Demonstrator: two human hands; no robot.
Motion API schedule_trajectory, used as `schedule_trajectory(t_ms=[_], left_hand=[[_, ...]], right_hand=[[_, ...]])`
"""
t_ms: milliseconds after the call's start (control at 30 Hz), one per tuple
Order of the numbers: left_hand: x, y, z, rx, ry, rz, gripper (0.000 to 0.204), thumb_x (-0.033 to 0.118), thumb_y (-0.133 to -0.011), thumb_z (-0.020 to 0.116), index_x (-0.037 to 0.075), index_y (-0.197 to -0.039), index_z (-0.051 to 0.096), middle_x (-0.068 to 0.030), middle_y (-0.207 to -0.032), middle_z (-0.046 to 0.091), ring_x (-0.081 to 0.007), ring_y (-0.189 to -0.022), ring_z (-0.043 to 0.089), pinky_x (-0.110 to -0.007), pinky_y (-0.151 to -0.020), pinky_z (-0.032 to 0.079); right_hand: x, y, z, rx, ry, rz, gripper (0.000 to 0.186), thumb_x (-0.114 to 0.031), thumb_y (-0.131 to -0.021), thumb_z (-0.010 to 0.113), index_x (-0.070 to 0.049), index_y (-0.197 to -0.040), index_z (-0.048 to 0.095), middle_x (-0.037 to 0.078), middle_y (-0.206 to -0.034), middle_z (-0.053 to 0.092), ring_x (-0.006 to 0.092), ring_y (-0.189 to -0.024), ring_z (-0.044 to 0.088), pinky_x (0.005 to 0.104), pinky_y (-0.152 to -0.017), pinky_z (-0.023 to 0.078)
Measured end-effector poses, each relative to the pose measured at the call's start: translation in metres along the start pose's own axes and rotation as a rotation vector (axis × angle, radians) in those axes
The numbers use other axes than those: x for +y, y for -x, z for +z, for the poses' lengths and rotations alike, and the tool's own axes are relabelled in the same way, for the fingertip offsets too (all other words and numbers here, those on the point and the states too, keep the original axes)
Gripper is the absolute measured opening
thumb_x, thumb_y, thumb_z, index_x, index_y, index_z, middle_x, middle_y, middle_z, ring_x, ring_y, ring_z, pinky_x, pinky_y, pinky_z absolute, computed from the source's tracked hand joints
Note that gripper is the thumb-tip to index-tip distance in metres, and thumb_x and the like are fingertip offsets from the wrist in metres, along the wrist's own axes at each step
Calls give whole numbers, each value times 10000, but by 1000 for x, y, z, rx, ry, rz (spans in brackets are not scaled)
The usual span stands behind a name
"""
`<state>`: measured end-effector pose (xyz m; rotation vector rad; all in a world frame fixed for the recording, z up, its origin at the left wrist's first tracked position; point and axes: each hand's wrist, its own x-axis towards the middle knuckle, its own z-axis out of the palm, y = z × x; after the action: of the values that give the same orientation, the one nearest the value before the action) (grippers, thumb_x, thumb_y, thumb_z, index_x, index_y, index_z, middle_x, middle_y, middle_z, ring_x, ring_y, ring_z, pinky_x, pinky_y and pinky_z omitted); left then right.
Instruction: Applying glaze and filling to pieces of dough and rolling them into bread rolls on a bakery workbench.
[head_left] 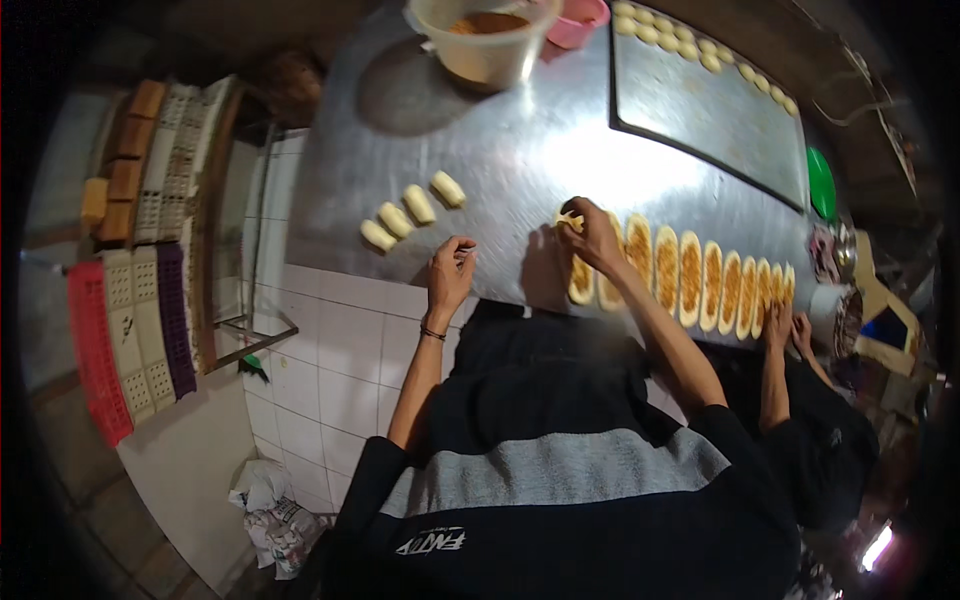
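My left hand (452,262) rests at the table's front edge, fingers loosely curled and apart, just below several short cream dough rolls (420,203). My right hand (592,232) pinches the pale upper end of a dough piece (581,282) at the left end of a row of long, flattened dough ovals (666,268). The ovals have orange-brown filling down their middles. The right fingertips partly hide the pinched end.
The steel table (520,140) holds a tub of brown filling (492,50), a pink bowl (578,30) and a tray (700,130) with small dough balls. A co-worker's hands (778,322) work at the right. Stacked crates (135,330) stand left; sacks (268,515) lie below.
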<state>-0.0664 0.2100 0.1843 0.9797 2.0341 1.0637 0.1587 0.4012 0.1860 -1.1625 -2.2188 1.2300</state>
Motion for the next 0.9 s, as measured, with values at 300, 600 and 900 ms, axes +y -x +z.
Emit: schedule_trajectory(t_ms=[300,600,900], left_hand=[[27,37,104,-390,-220,531,267,86,-832,755,26,-1069,647,-141,-980,662,-338,-966,642,-440,-828,515],[29,75,167,-186,-249,471,216,14,-855,691,-32,-1063,651,-199,-946,648,-408,-949,613,-481,-827,502],[32,78,168,-164,-122,147,122,57,-895,700,-32,-915,619,-189,-779,677,-360,-748,690,-447,-655,511]], right_hand=[[42,121,-33,-180,410,-180,241,-236,-842,732,-96,-1011,633,95,-997,659,313,-1055,570,531,-886,342],[75,136,-9,-154,382,-350,142,-208,-818,725,-101,-893,671,96,-883,659,298,-997,551,468,-868,341],[74,129,-16,-159,430,-234,185,-281,-854,724,-108,-791,707,78,-796,691,285,-980,597,490,-841,352]])
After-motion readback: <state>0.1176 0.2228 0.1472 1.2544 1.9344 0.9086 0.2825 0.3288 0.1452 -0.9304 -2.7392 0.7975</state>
